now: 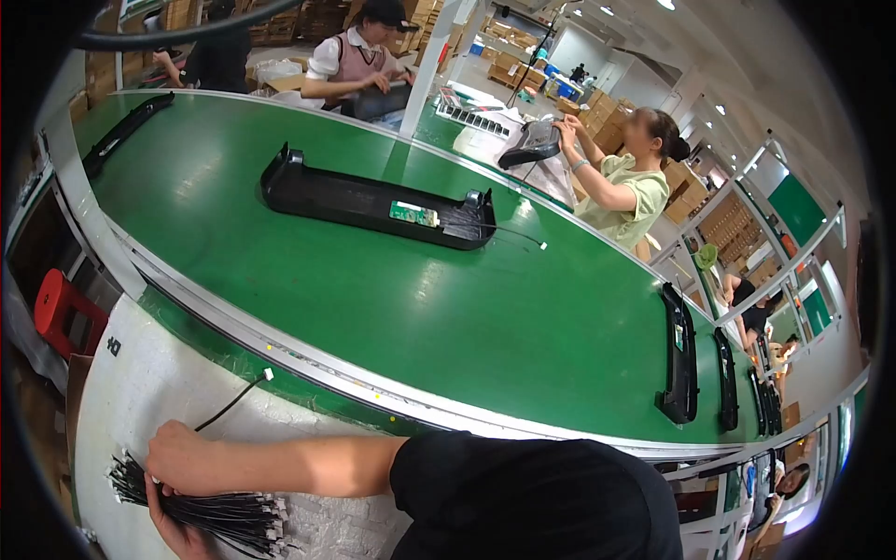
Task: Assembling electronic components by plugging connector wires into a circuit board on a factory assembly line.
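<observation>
A bundle of thin black cables (pixel 233 518) with white plugs at the ends lies at the lower left on the white work surface. My right hand (pixel 187 457), reaching across from a black sleeve, is closed over the bundle's upper side. From its fingers a single black cable (pixel 229 403) sticks out toward the belt, ending in a white plug (pixel 268 374). Below it, my left hand (pixel 173 530) wraps the bundle near its left end. Part of that hand is hidden by the cables and the right hand.
Beyond the work surface (pixel 140 373) runs a green conveyor belt (pixel 373 289) with a metal edge. A long black housing (pixel 345 203) with a green circuit board (pixel 413 214) lies on it; more housings (pixel 679 359) stand right. People work across the belt. A red stool (pixel 61 308) is left.
</observation>
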A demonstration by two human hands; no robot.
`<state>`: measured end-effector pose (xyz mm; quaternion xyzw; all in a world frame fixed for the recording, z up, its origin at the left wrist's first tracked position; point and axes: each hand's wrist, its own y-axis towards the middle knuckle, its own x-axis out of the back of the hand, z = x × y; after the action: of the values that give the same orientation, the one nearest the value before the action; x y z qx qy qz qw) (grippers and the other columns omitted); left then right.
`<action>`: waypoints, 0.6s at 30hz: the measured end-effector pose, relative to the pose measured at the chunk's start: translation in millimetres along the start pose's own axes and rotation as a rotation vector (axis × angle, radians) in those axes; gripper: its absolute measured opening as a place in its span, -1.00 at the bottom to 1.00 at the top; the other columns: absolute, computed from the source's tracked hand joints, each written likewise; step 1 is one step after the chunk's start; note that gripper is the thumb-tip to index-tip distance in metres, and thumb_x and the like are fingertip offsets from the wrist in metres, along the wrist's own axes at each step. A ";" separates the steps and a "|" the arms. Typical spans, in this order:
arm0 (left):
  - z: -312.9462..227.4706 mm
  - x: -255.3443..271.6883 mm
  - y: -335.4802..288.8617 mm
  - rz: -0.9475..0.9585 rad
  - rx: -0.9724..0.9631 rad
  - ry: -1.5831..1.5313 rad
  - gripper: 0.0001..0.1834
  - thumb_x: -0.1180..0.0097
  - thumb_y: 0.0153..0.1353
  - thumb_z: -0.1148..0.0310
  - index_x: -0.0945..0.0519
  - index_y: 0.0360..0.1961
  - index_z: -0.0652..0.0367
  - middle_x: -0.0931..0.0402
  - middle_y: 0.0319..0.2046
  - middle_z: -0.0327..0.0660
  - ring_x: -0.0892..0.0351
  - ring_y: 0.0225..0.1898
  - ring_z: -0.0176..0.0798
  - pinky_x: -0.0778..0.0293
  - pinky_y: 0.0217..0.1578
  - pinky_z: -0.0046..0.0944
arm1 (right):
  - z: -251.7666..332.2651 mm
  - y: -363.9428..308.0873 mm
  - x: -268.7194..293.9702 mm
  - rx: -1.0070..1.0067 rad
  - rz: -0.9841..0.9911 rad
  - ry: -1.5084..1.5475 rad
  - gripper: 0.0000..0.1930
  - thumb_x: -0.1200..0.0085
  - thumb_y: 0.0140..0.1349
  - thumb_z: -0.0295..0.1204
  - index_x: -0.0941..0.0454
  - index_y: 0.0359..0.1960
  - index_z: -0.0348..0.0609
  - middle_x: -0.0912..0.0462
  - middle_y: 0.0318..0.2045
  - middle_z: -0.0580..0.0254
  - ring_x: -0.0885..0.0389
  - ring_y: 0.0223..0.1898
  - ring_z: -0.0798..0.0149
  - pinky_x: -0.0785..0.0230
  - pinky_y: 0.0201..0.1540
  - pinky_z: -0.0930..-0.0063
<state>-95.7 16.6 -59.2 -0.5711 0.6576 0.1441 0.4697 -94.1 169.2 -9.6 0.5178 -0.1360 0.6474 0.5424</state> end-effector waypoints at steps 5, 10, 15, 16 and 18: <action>7.6 -21.6 -7.7 -0.091 -0.023 -0.025 -0.82 0.10 0.23 0.30 -0.46 -0.45 0.11 -0.39 -0.57 -0.35 -0.39 -0.51 -0.44 -0.38 -0.45 -0.45 | 4.6 -0.5 -21.3 -0.009 -0.004 0.012 -0.83 -0.08 -0.14 -0.35 -0.52 -0.65 -0.20 -0.53 -0.69 0.09 -0.54 -0.57 0.06 -0.33 -0.47 0.25; 3.0 -15.2 1.1 0.153 0.061 -0.091 -0.88 0.09 0.22 0.34 -0.40 -0.36 0.17 -0.36 -0.51 -0.35 -0.35 -0.48 -0.49 -0.38 -0.42 -0.52 | -17.9 2.9 -41.0 -0.119 0.013 0.133 -0.81 -0.05 -0.12 -0.36 -0.47 -0.53 -0.24 -0.55 -0.66 0.15 -0.56 -0.54 0.10 -0.36 -0.45 0.27; -5.2 -13.7 -7.3 0.049 0.005 -0.028 -0.88 0.09 0.22 0.36 -0.40 -0.41 0.15 -0.36 -0.55 -0.35 -0.34 -0.50 -0.49 -0.35 -0.47 -0.52 | -8.9 7.9 -37.3 -0.074 0.011 0.116 -0.84 -0.07 -0.16 -0.39 -0.46 -0.55 -0.22 -0.57 -0.63 0.20 -0.57 -0.53 0.14 -0.38 -0.45 0.31; -6.1 -12.6 -7.2 0.026 0.017 -0.010 -0.87 0.10 0.22 0.37 -0.42 -0.45 0.15 -0.38 -0.57 -0.34 -0.36 -0.52 -0.48 -0.36 -0.46 -0.51 | -8.2 7.4 -35.3 -0.056 0.015 0.134 -0.84 -0.07 -0.17 -0.40 -0.46 -0.55 -0.22 -0.57 -0.63 0.21 -0.57 -0.53 0.14 -0.38 -0.46 0.32; -8.7 -10.2 -8.2 0.003 0.005 0.003 -0.86 0.10 0.22 0.37 -0.42 -0.45 0.15 -0.38 -0.57 -0.35 -0.36 -0.52 -0.48 -0.36 -0.46 -0.51 | -6.6 6.8 -33.9 -0.036 0.015 0.136 -0.84 -0.08 -0.18 -0.41 -0.46 -0.56 -0.22 -0.57 -0.63 0.21 -0.57 -0.53 0.14 -0.38 -0.46 0.32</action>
<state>-93.3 14.1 -43.9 -0.5694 0.6594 0.1424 0.4698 -107.5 152.4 -37.5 0.4617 -0.1143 0.6828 0.5546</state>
